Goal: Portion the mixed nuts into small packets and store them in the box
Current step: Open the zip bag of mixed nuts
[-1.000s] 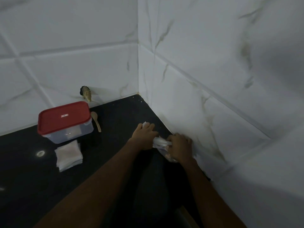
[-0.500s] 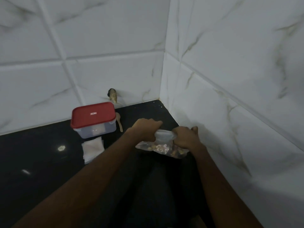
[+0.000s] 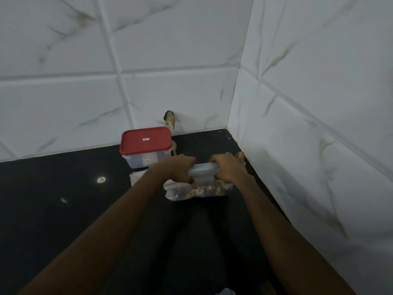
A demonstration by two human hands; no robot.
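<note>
A clear plastic bag of mixed nuts (image 3: 198, 189) rests on the black counter (image 3: 63, 209) near the wall corner. My left hand (image 3: 177, 168) grips the left end of the bag's rolled top, and my right hand (image 3: 228, 168) grips the right end. Behind my left hand stands a clear box (image 3: 145, 153) with a red lid, closed. A stack of small white packets (image 3: 137, 177) lies in front of the box, mostly hidden by my left forearm. A wooden spoon (image 3: 174, 147) peeks out to the right of the box.
White marble-look tiled walls meet in a corner (image 3: 230, 116) just behind and to the right of the bag. A small dark hole or fitting (image 3: 170, 119) sits low on the back wall above the box.
Both hands have brought the bag of nuts away from the right wall toward the box. The view has turned right and closer, so the box now sits near the middle.
</note>
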